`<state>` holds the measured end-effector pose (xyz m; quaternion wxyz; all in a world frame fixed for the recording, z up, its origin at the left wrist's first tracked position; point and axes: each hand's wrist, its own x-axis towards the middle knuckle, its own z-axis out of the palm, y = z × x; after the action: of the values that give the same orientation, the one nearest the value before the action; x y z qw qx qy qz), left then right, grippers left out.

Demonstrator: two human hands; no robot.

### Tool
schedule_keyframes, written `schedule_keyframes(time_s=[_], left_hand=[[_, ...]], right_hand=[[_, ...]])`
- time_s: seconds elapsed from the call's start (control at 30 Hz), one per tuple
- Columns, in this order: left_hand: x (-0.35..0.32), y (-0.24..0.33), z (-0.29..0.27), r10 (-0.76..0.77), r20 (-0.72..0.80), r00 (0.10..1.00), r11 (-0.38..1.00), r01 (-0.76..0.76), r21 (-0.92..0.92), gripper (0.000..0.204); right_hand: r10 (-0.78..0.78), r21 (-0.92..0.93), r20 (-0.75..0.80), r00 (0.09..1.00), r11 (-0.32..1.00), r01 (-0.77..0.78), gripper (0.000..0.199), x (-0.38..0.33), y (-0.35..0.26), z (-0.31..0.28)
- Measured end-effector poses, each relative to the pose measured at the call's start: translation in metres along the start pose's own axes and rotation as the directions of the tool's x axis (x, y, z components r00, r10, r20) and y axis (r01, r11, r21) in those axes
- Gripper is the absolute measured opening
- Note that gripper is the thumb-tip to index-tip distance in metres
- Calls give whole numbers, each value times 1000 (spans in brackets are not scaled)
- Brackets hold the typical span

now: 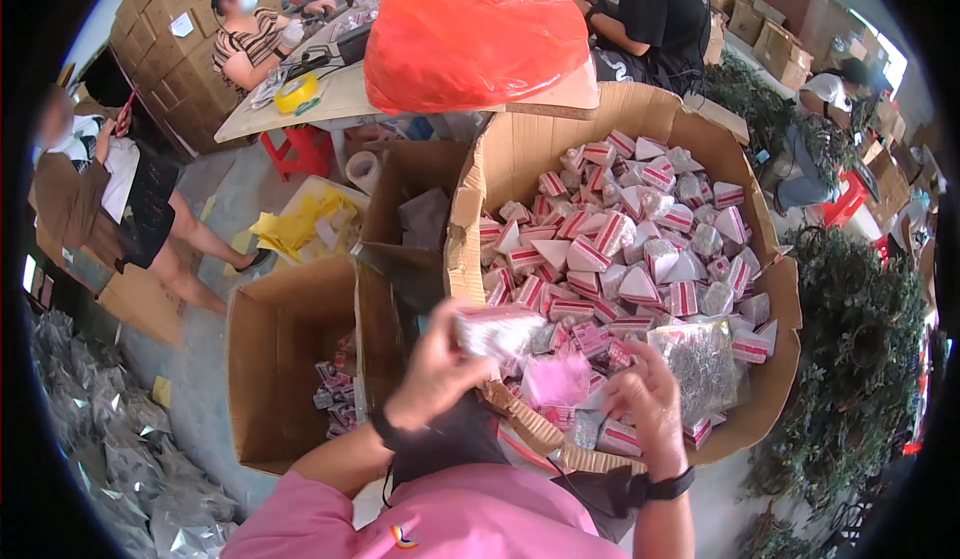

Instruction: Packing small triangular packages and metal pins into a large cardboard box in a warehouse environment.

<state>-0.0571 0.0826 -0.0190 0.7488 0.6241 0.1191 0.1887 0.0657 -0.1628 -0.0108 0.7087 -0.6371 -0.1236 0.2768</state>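
Observation:
My left hand (pixel 437 374) is closed around a small clear-wrapped packet (pixel 500 334), pink and white, blurred by motion. It is held over the near left edge of a big cardboard box (pixel 465 244). Inside the box lie many wrapped wedge-shaped pieces (pixel 598 242), white with red-pink stripes, like cake slices. My right hand (pixel 648 399) hovers above the near side of the pile, its fingers bent and apart with nothing visible in them. Between my hands a pale pink sheet or bag (pixel 556 379) rests on the pieces. A clear bubble-wrap bag (pixel 703 367) lies just right of my right hand.
Left of the big box stands an open carton (pixel 290 359) with small pink packets at its bottom. Beyond are a smaller carton (pixel 415 174) and a table edge (pixel 330 109) under a red plastic bag (pixel 475 39). Several people work around; dark green foliage (pixel 840 329) lies right.

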Motion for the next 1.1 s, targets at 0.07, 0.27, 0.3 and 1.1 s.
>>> schedule_keyframes(time_s=[0.07, 0.27, 0.3, 1.1], left_hand=[[0, 14, -44, 69, -176, 982, 997, -62, 44, 75], [-56, 15, -210, 132, -540, 831, 932, 82, 353, 65], [-66, 8, -235, 107, -600, 793, 915, 157, 370, 66], [36, 5, 48, -70, 640, 765, 628, -465, 624, 26]], right_hand=[[82, -99, -145, 986, 990, -97, 35, 15, 8, -27], [-89, -770, -291, 953, 613, -178, 24, 31, 44, -138], [-203, -893, -243, 948, 429, -137, 23, 33, 54, -155], [-326, -864, -350, 878, 474, -168, 11, 21, 63, -181]])
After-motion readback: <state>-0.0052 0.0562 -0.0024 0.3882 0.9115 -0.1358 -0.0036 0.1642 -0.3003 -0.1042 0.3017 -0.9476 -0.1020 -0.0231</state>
